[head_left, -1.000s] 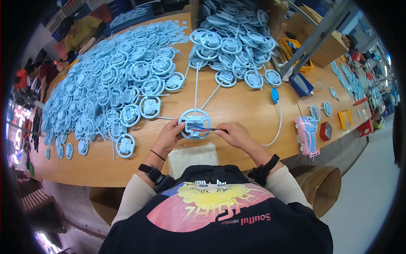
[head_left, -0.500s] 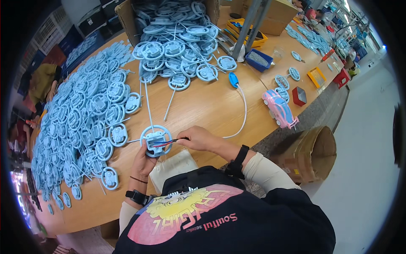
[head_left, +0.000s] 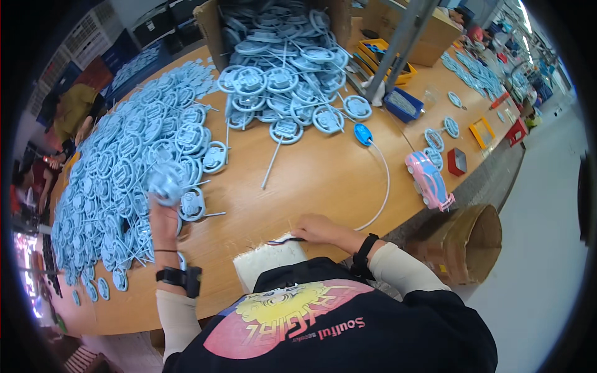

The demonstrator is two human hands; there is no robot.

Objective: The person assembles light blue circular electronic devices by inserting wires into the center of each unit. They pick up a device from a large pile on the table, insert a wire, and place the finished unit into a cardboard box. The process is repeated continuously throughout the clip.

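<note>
My left hand (head_left: 163, 222) is raised at the edge of the big pile of light-blue toy steering wheels (head_left: 118, 180). It grips one blurred steering wheel (head_left: 166, 184), whose details are smeared by motion; the fingers are partly hidden by it. Low over the table in front of me, my right hand (head_left: 318, 229) is closed around a slim dark tool (head_left: 287, 240). The tool's thin end points left, above a pale flat pad (head_left: 264, 261). Its exact kind is unclear.
More steering wheels spill from a cardboard box (head_left: 214, 34). A blue plastic piece (head_left: 363, 134) trails a white cable. To the right are a pink toy car (head_left: 429, 179), a blue bin (head_left: 403, 104) and a metal post (head_left: 407, 50). Another person (head_left: 78, 112) sits at far left.
My left hand has carried the steering wheel left and away from me, to the pile. My right hand, still with the tool, has dropped lower and stayed near the pad. The view has shifted slightly.
</note>
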